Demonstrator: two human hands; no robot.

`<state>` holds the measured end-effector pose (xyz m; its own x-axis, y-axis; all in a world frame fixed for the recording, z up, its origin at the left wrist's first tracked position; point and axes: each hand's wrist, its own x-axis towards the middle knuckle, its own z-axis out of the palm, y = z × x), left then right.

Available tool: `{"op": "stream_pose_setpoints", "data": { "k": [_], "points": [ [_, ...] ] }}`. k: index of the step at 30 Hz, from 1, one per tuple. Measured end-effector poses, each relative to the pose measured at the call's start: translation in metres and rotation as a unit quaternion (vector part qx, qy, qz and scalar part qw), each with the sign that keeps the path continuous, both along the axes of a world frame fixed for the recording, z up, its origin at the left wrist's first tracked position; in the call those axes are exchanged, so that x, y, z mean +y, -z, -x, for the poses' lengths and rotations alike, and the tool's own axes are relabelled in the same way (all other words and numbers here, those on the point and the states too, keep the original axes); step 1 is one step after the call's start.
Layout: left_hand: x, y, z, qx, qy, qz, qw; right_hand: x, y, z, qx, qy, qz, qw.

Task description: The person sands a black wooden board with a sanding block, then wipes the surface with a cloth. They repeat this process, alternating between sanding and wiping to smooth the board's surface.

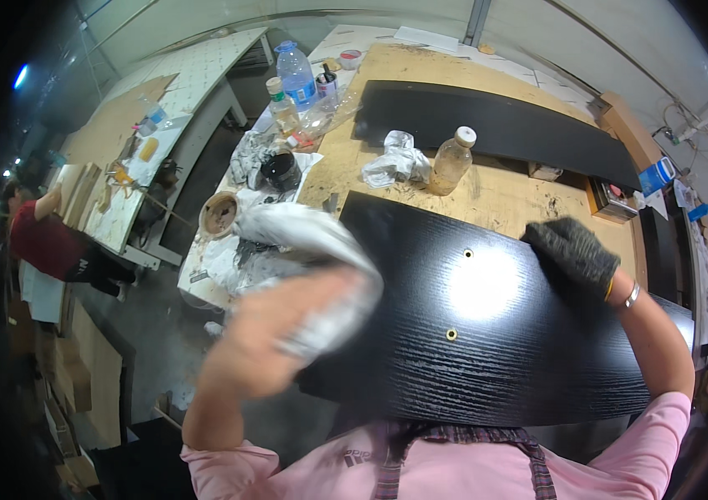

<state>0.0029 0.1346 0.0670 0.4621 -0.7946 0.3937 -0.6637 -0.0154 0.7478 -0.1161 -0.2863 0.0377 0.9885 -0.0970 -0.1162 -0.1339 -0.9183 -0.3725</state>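
Observation:
My left hand [279, 325] is bare and blurred, and it grips a white cloth [335, 237] above the left end of a glossy black wood-grain panel [416, 300]. Whether the cloth touches the panel I cannot tell. Two brass-coloured ringed holes show in the panel's face, one a brass insert [468, 254] near its far edge. Wearing a dark knitted glove, my right hand [572, 256] holds the panel's far edge toward the right. Beyond the panel stand a clear bottle with a white cap [451, 164] and a crumpled white rag [396, 159].
At the left lie a jar of black liquid [281, 170], a round brown tub [219, 214] and stained rags [253, 156]. A large water bottle [295, 75] stands behind them. Another black panel [485, 119] lies across the back. A person in red [45, 240] is at the far-left bench.

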Motion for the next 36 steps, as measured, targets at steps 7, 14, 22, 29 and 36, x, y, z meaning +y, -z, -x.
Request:
{"op": "stream_pose_setpoints", "data": {
  "k": [7,14,22,29,36],
  "points": [
    [-0.045,0.034,-0.030,0.014,0.001,-0.158,0.987,0.039,-0.013,0.001,-0.016,0.055,0.061,0.996],
    [-0.066,0.004,0.009,-0.211,0.003,-0.189,0.959,0.033,-0.010,0.003,0.008,0.080,0.053,0.995],
    [-0.108,0.014,0.000,-0.202,-0.101,-0.187,0.956,0.039,-0.021,0.004,0.019,0.064,0.048,0.997],
    [-0.117,0.014,0.033,-0.213,-0.036,-0.174,0.961,0.034,-0.015,0.005,0.007,0.058,0.038,0.998],
    [-0.166,0.025,0.068,-0.222,0.027,-0.147,0.964,0.021,0.007,0.002,-0.037,-0.001,0.071,0.997]
  ]
}}
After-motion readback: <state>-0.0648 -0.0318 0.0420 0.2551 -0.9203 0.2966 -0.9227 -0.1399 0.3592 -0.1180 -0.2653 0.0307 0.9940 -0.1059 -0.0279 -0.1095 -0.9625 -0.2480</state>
